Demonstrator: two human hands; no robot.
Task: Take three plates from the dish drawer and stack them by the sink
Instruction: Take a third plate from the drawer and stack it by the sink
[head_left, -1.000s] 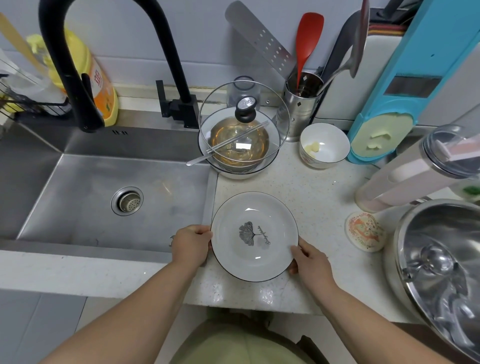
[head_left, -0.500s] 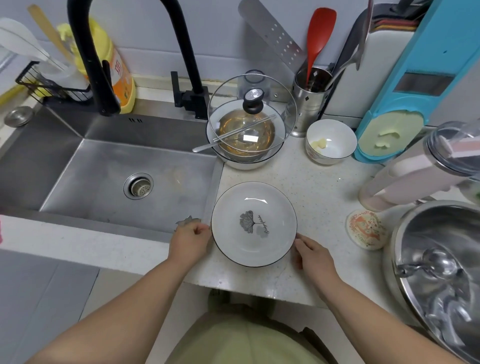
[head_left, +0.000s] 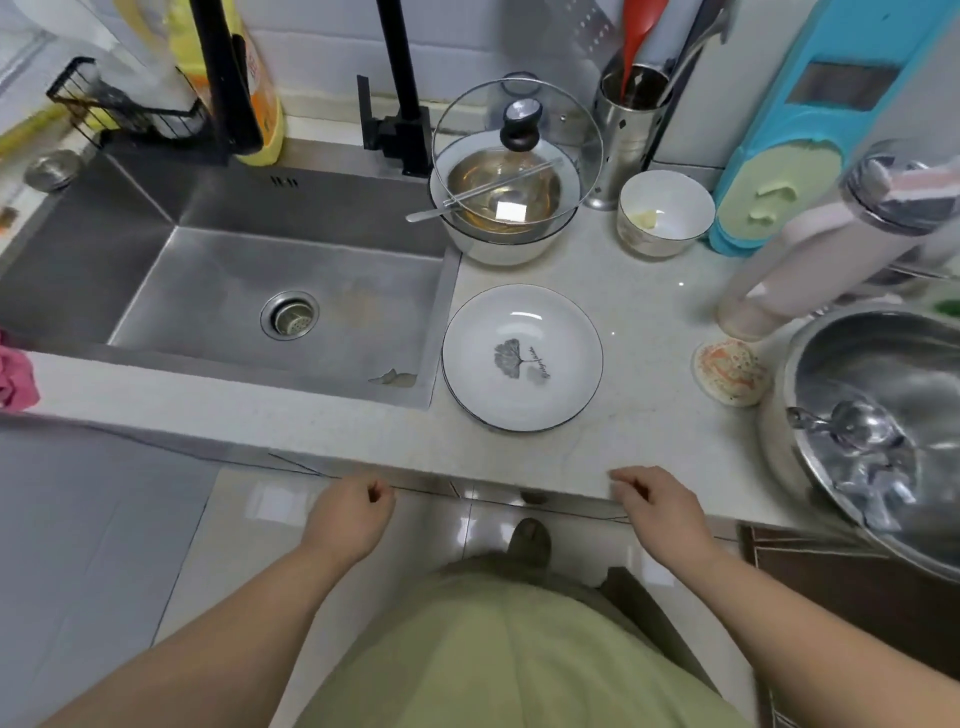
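1. the pale speckled stone counter (head_left: 649, 332) ran beside a steel sink (head_left: 249, 291) with a black tap (head_left: 400, 83), above a shiny tiled floor.
2. one stack of round white plates with a grey leaf picture (head_left: 522, 358) sat flat, face up, just right of the sink; i could not count the plates in it.
3. the left hand (head_left: 345, 514) and the right hand (head_left: 657, 501) were loosely curled, holding nothing, at the counter's front edge.
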